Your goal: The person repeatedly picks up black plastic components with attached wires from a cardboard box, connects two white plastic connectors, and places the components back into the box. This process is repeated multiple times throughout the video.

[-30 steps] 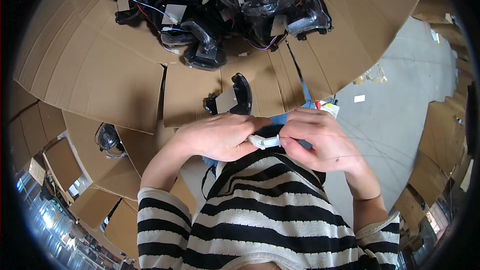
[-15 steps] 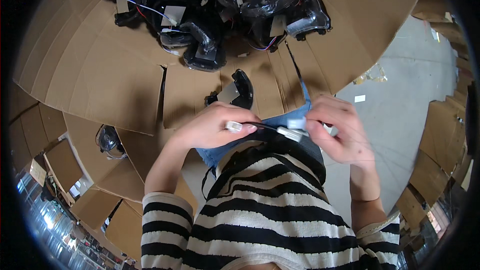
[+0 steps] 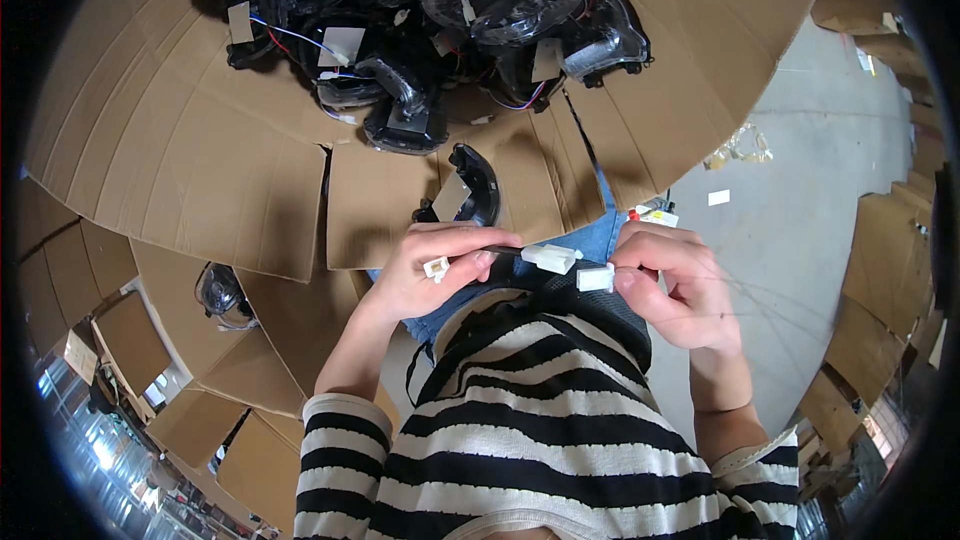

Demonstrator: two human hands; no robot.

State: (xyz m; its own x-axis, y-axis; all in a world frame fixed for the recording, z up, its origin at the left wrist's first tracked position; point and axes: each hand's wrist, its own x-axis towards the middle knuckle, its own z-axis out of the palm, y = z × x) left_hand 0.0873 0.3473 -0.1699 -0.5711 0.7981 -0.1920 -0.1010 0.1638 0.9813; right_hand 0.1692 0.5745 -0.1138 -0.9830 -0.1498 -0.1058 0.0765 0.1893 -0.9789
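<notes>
My left hand (image 3: pixel 440 265) pinches a black cable between thumb and fingers. From its fingertips a white plug connector (image 3: pixel 550 258) points right. A second small white connector (image 3: pixel 436 268) sticks out beside the palm of the same hand. Close by, my right hand (image 3: pixel 685 285) pinches another white connector (image 3: pixel 597 279) at its right end, and thin wires trail off to the right from that hand. The two facing connectors are close, the right one slightly lower, and they look apart. Just beyond my left hand, a black curved lamp unit (image 3: pixel 483 190) lies on cardboard.
Several black, plastic-wrapped lamp units (image 3: pixel 405 125) with coloured wires are heaped on the cardboard sheet (image 3: pixel 200 140) ahead. Behind my right hand is a small red-and-yellow item (image 3: pixel 652 217). An open box at left holds another wrapped lamp (image 3: pixel 222 292). White paper (image 3: pixel 719 198) lies on the grey floor.
My left hand has shifted slightly right and its cable connector has risen. The connector in my right hand has moved lower, so both connectors now show more plainly.
</notes>
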